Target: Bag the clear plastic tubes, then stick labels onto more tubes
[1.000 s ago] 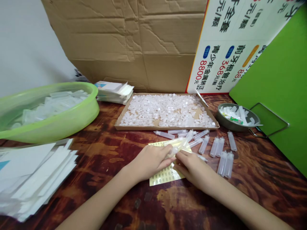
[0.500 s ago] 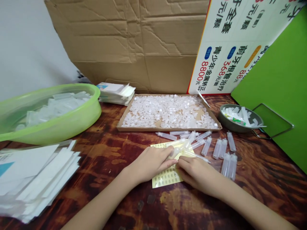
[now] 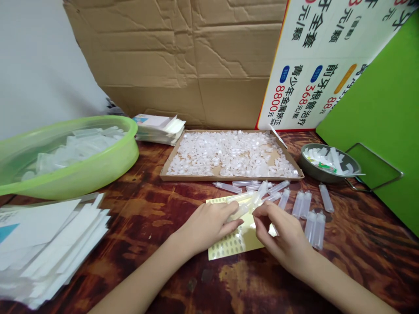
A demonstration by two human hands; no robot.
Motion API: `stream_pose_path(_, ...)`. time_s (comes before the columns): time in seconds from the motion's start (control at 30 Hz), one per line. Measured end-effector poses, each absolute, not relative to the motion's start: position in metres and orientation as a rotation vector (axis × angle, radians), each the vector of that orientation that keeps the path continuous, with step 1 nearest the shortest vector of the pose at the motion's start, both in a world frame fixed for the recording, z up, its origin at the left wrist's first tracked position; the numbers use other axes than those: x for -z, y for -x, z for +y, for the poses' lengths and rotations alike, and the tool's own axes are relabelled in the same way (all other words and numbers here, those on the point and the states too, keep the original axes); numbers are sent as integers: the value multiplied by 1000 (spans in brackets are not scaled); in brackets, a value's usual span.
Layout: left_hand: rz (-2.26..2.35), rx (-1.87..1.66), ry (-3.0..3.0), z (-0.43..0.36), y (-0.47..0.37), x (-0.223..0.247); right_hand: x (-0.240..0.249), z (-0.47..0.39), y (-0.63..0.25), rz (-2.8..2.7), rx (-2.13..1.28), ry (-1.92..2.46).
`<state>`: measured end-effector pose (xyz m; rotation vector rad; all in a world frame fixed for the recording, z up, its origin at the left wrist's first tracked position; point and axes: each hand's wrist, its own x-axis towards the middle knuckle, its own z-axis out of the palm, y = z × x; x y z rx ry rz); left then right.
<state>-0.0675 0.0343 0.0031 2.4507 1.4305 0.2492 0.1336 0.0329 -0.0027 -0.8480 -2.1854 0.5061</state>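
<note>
My left hand [image 3: 209,224] is closed around a translucent plastic tube [image 3: 241,211], over a yellow sheet of small oval stickers [image 3: 229,247]. My right hand [image 3: 283,233] hovers at the sheet's right side, thumb and index finger curled close together near the tube. Whatever those fingertips pinch, if anything, is too small to make out. More tubes cluster beyond my hands, one [image 3: 261,195] leaning over the sheet's far edge. To the right, several capped tubes [image 3: 319,231] lie on the wooden table.
Behind the tubes sits a shallow cardboard tray [image 3: 209,178] full of small clear pieces. A green basin [image 3: 108,174] of tubes and a stack of white packets [image 3: 49,253] are at left. A grey bowl [image 3: 322,175] stands at right, beside a metal wire handle [image 3: 389,183].
My right hand has drawn back to the right from beside my left hand, uncovering more of the sticker sheet. One loose tube at far right has shifted slightly rightward. My left hand stays put.
</note>
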Motion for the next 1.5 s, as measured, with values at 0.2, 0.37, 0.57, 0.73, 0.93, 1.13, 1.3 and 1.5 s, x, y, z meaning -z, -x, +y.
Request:
stream_pose_path(0.2, 1377, -273, -2480, 34, 67, -2, 4, 36, -133, -2206, -396, 833)
stream_pose_path(0.37, 1343, -278, -2465, 34, 66, 0, -3, 35, -132, -2340, -254, 802)
stream_pose_path(0.57, 1336, -298, -2412, 35, 66, 0, -5, 34, -132, -2336, -217, 839)
stream_pose_path(0.73, 1319, -293, -2434, 35, 66, 1, -2, 35, -135, -2376, -216, 842)
stream_pose_path(0.93, 1312, -298, -2439, 35, 65, 4, -7, 35, -139, -2511, -111, 899)
stream_pose_path(1.13, 1335, -295, -2407, 35, 65, 3, -12, 36, -142, -2509, -231, 875)
stream_pose_path(1.3, 1332, -297, -2394, 35, 67, 3, -12, 38, -140, -2335, -503, 875)
stream_pose_path(1.5, 1254, -339, -2362, 35, 68, 2, -1, 38, -132, -2081, -807, 856)
